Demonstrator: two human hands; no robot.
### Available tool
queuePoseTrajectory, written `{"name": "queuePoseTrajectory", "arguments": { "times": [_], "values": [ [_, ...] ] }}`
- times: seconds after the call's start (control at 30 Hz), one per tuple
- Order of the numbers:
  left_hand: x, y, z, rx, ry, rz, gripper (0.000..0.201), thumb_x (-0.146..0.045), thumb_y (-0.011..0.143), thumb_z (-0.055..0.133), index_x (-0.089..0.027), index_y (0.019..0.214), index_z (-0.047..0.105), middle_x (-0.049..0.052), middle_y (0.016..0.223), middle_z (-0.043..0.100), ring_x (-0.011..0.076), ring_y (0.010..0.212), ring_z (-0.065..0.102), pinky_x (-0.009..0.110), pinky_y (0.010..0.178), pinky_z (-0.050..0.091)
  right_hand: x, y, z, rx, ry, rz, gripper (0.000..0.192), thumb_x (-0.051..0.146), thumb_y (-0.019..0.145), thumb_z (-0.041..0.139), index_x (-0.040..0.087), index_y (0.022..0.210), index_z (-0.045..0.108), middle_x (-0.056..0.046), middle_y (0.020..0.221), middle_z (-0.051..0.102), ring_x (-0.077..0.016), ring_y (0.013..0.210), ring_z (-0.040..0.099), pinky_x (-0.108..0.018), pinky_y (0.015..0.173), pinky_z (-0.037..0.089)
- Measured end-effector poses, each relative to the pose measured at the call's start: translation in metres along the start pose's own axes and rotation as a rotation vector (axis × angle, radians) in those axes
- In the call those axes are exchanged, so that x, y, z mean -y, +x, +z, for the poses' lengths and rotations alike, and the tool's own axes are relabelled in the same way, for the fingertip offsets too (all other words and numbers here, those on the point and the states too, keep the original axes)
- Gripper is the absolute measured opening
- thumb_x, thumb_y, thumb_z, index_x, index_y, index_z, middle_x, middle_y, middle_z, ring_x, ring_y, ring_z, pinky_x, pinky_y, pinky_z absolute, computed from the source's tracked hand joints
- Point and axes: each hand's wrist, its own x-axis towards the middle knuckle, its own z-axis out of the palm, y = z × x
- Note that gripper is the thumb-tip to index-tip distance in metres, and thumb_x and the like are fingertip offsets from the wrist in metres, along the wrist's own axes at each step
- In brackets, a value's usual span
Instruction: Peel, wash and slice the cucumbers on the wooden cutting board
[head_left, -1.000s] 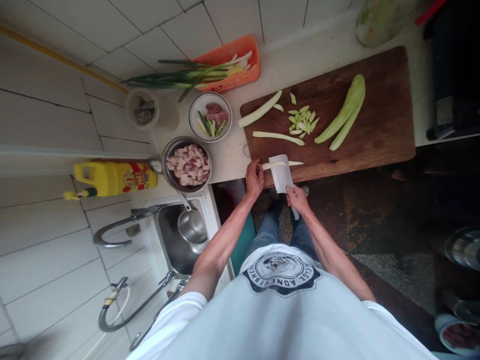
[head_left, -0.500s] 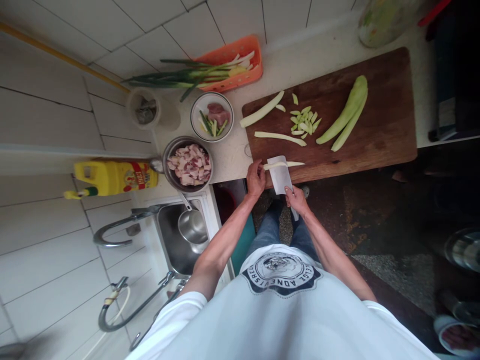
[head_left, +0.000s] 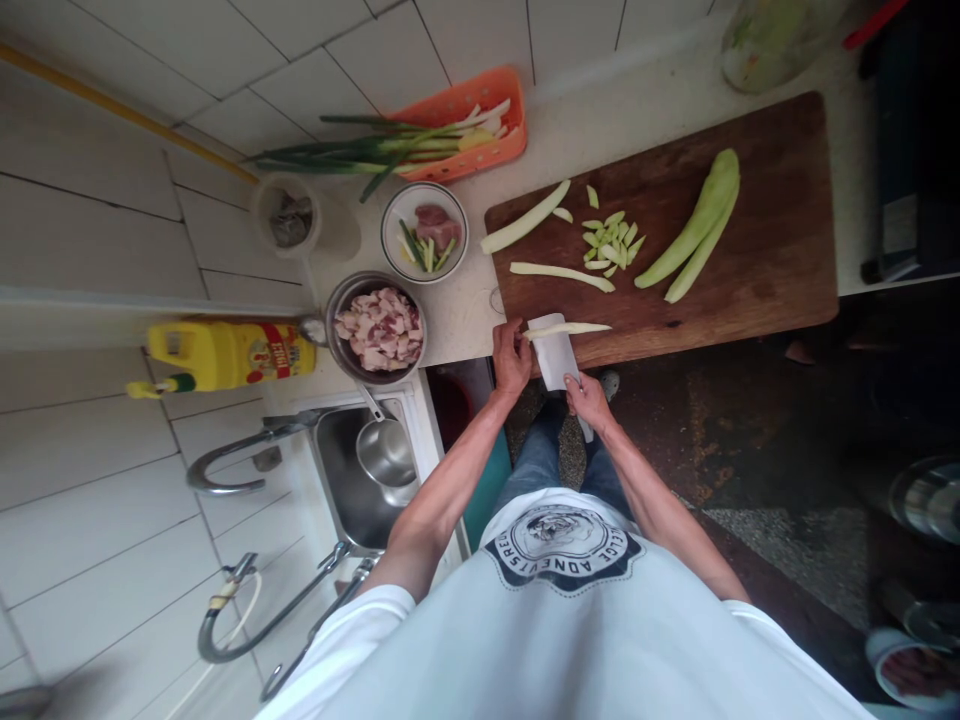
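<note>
My right hand (head_left: pixel 589 398) is wrapped round the handle of a cleaver (head_left: pixel 556 360), whose broad pale blade lies at the near edge of the cutting board. A long whitish strip of peeled gourd (head_left: pixel 585 328) runs along the top of the blade. At its left end the bent fingers of my left hand (head_left: pixel 513 358) pinch the strip. Further up the board are another strip (head_left: pixel 561 276), a thicker pale piece (head_left: pixel 527 218) and a heap of short cut pieces (head_left: pixel 611 243). Two long green gourd pieces (head_left: pixel 691 225) lie to the right.
The wooden cutting board (head_left: pixel 780 210) sits on the counter. Left of it are a plate (head_left: pixel 386 235) with meat and scallion, a metal bowl (head_left: pixel 336 365) of chopped meat and an orange basket (head_left: pixel 517 145). A sink (head_left: pixel 337 500) and a yellow oil jug (head_left: pixel 232 350) are further left.
The cleaver and my right hand have shifted slightly to the left along the strip, toward my left hand. Things on the board lie as before.
</note>
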Motion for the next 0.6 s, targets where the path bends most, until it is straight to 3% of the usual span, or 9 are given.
{"name": "queuePoseTrajectory", "arguments": {
  "times": [0.4, 0.6],
  "values": [
    [-0.0048, -0.0023, -0.0036, -0.014, -0.004, 0.032, 0.031, -0.04, 0.112, 0.05, -0.023, 0.135, 0.062, 0.013, 0.118, 0.058, 0.0237, 0.101, 0.062, 0.043, 0.095, 0.058, 0.0056, -0.0017, 0.0035, 0.0, -0.054, -0.012, 0.049, 0.07, 0.1, 0.055, 0.026, 0.08, 0.049, 0.005, 0.054, 0.052, -0.014, 0.043, 0.05, -0.026, 0.046, 0.041],
    [-0.0018, -0.0029, -0.002, -0.007, -0.02, 0.003, 0.03, -0.038, 0.111, 0.052, -0.023, 0.135, 0.062, 0.013, 0.121, 0.058, 0.0251, 0.104, 0.062, 0.047, 0.103, 0.056, 0.0081, -0.0008, 0.0035, 0.018, -0.072, 0.007, 0.053, 0.076, 0.096, 0.059, 0.027, 0.078, 0.051, 0.003, 0.053, 0.054, -0.0157, 0.046, 0.052, -0.027, 0.048, 0.042]
  ]
}}
